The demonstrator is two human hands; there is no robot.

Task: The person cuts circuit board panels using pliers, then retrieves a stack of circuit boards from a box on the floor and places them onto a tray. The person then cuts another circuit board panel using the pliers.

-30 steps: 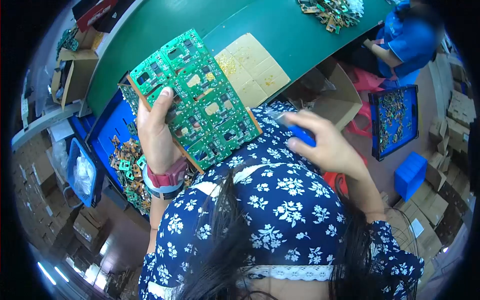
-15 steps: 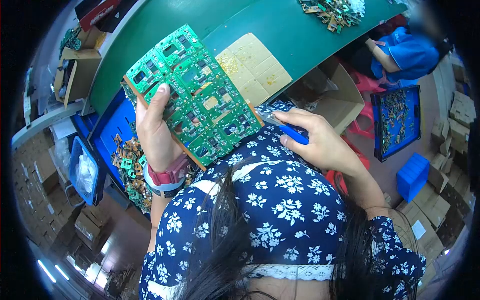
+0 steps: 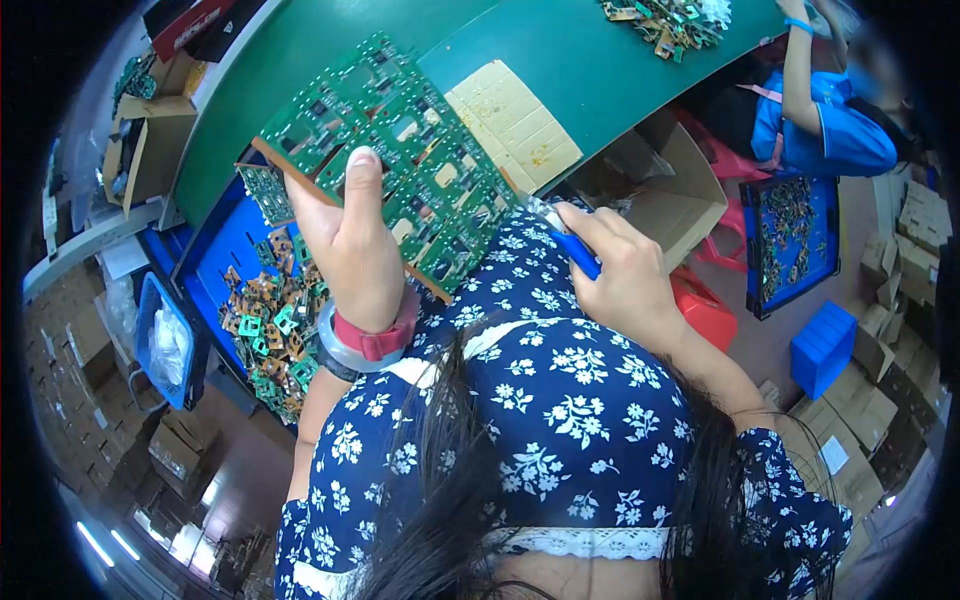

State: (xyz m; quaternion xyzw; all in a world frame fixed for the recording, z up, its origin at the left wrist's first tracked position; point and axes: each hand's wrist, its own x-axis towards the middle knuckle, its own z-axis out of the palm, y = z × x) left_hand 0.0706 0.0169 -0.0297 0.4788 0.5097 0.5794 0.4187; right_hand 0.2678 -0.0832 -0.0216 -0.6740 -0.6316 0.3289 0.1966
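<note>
My left hand grips a large green circuit board panel near its lower left edge, thumb lying across the face. The panel is tilted, with many chips and cut-outs and brown strips along its edges. In my right hand is a pair of blue-handled pliers. Their metal jaws are at the panel's right edge; whether they bite on it I cannot tell. Below my left wrist, a blue tray holds a heap of small green and brown board pieces.
A flattened piece of cardboard lies on the green table. More board pieces are piled at the far edge. An open carton stands to the right. A co-worker in a blue shirt sits beyond it, near another tray.
The panel has turned and tilted, its face now darker. My left hand has shifted right and the pliers slightly with it. The co-worker's arm has risen.
</note>
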